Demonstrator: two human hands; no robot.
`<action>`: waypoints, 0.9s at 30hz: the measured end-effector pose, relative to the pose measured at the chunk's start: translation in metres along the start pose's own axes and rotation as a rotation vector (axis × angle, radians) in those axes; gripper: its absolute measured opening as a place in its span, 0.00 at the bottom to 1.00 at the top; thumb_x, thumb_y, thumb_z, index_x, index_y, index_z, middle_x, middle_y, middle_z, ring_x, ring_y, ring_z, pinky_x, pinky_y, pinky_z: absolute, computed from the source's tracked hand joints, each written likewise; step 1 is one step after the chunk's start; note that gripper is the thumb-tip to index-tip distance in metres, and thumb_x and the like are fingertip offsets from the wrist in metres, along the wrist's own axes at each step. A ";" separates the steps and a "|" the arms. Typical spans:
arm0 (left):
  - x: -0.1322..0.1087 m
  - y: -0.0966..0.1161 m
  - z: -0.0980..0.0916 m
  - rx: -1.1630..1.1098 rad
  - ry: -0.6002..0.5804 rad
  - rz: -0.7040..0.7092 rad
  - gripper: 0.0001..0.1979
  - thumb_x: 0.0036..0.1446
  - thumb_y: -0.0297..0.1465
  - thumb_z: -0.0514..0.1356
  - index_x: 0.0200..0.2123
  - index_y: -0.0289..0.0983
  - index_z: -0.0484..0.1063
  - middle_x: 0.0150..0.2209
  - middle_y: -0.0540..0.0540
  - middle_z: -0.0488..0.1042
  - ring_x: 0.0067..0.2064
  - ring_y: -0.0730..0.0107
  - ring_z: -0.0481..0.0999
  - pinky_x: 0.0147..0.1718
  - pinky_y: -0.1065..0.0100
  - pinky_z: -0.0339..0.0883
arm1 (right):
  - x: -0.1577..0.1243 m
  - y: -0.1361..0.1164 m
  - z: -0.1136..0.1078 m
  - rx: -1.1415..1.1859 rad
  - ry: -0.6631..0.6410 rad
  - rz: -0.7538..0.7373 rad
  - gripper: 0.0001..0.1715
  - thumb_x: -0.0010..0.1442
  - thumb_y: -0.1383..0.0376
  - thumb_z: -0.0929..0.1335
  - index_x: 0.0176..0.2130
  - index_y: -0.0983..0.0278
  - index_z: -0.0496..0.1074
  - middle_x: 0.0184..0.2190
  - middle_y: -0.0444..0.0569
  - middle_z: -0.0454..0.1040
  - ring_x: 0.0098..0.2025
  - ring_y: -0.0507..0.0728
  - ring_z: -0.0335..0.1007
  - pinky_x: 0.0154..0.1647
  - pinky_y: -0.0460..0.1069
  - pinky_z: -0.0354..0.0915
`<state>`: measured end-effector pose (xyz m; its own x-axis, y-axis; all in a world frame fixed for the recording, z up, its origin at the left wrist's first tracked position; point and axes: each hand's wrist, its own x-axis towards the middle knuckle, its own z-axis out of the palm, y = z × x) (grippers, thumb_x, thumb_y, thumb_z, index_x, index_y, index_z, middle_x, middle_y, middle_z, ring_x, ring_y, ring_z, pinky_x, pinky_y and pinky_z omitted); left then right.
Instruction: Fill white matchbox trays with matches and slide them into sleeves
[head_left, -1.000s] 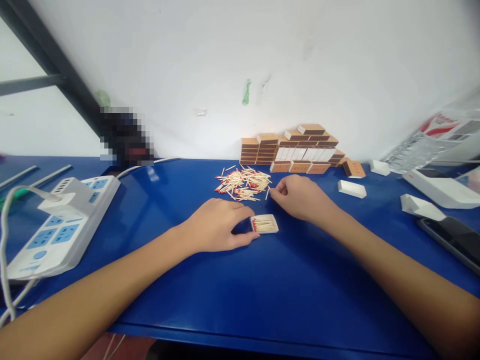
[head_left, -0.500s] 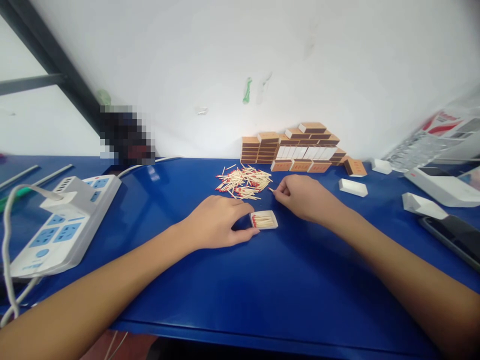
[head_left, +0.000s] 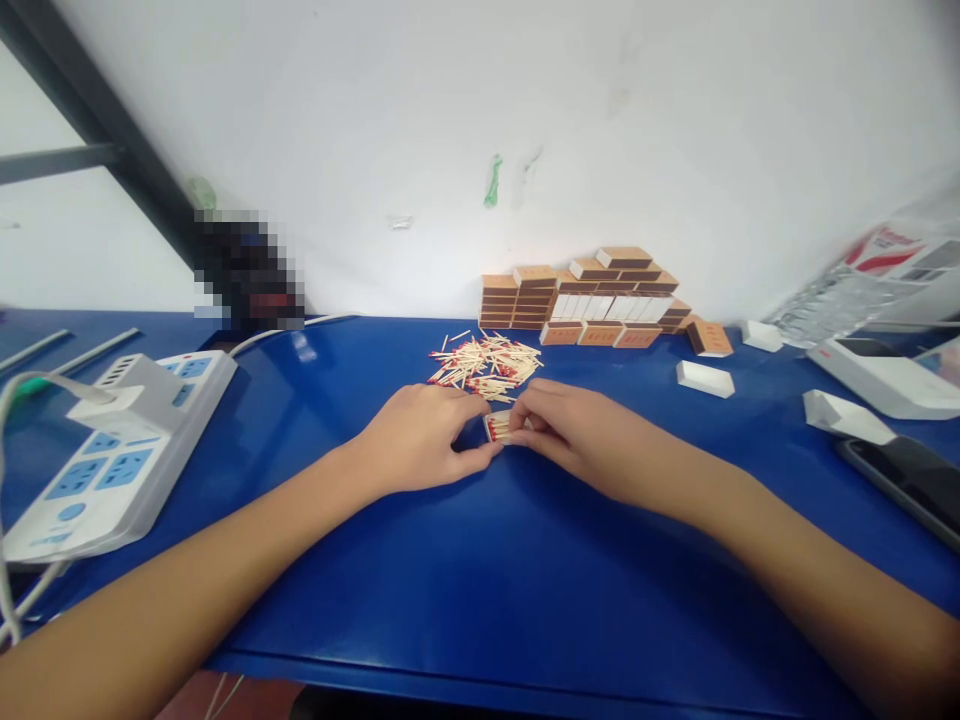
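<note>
A small white matchbox tray [head_left: 493,416] with red-tipped matches in it lies on the blue table [head_left: 450,580]. My left hand [head_left: 420,440] grips its left end between thumb and fingers. Over the tray's right part is my right hand [head_left: 574,430], its thumb and fingertips pinched together at the matches; whatever they hold is hidden. Just behind the hands spreads a loose pile of matches [head_left: 487,362].
Stacked matchboxes [head_left: 517,302] stand against the wall. To the right are white trays [head_left: 705,378], a phone [head_left: 911,480], a white box [head_left: 877,375] and a plastic-wrapped pack [head_left: 885,260]. A power strip [head_left: 127,480] with cables lies left.
My right hand has moved left from beside the pile, where it pinched a match, to the tray. The tray and my left hand have shifted slightly left.
</note>
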<state>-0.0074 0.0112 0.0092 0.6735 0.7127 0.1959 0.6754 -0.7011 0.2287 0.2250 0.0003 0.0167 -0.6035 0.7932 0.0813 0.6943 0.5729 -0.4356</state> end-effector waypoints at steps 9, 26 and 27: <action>-0.002 0.003 0.001 -0.045 -0.052 0.080 0.13 0.64 0.42 0.61 0.39 0.37 0.77 0.30 0.50 0.77 0.29 0.71 0.74 0.29 0.68 0.60 | 0.027 0.031 -0.004 -0.074 0.241 0.054 0.07 0.67 0.63 0.68 0.37 0.63 0.73 0.33 0.47 0.71 0.33 0.55 0.66 0.35 0.49 0.59; -0.002 0.003 0.003 -0.034 -0.056 0.074 0.14 0.64 0.42 0.61 0.41 0.37 0.78 0.30 0.50 0.77 0.29 0.71 0.74 0.29 0.68 0.60 | 0.028 0.050 0.010 -0.137 0.282 0.044 0.08 0.71 0.62 0.63 0.40 0.62 0.69 0.40 0.52 0.70 0.37 0.58 0.69 0.39 0.52 0.63; -0.002 0.002 0.003 -0.030 -0.049 0.063 0.15 0.64 0.43 0.61 0.41 0.37 0.78 0.30 0.50 0.77 0.29 0.70 0.74 0.29 0.68 0.60 | 0.024 0.047 0.006 -0.128 0.288 0.031 0.08 0.71 0.62 0.63 0.40 0.62 0.69 0.40 0.51 0.70 0.37 0.57 0.69 0.39 0.52 0.63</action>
<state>-0.0066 0.0079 0.0062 0.7291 0.6645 0.1640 0.6220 -0.7432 0.2463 0.2405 0.0449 -0.0072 -0.4578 0.8261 0.3284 0.7656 0.5542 -0.3267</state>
